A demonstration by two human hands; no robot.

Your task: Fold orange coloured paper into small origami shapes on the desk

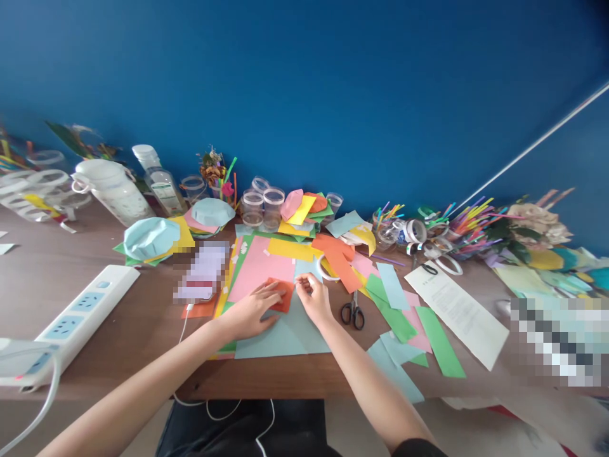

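Note:
My left hand (254, 309) lies flat with fingers outstretched over the left part of a small orange square of paper (287, 297). Just right of that square, my right hand (313, 297) is raised slightly, thumb and forefinger pinched together. Whatever those fingertips hold, if anything, is too small to make out. Beneath both hands spread light blue paper sheets (271, 343), overlapping a pink sheet (254, 266) and yellow and green ones. A white tape roll (327, 269) rests beyond my right hand. Black-handled scissors (353, 313) lie to its right.
Left of the papers are a phone (204, 271) on a white cable and a power strip (85, 311). Folded blue paper shapes (151, 240), clear cups (273, 206) and a white jug (111, 187) line the back. Cut strips (440, 341) and a printed sheet (459, 314) lie right.

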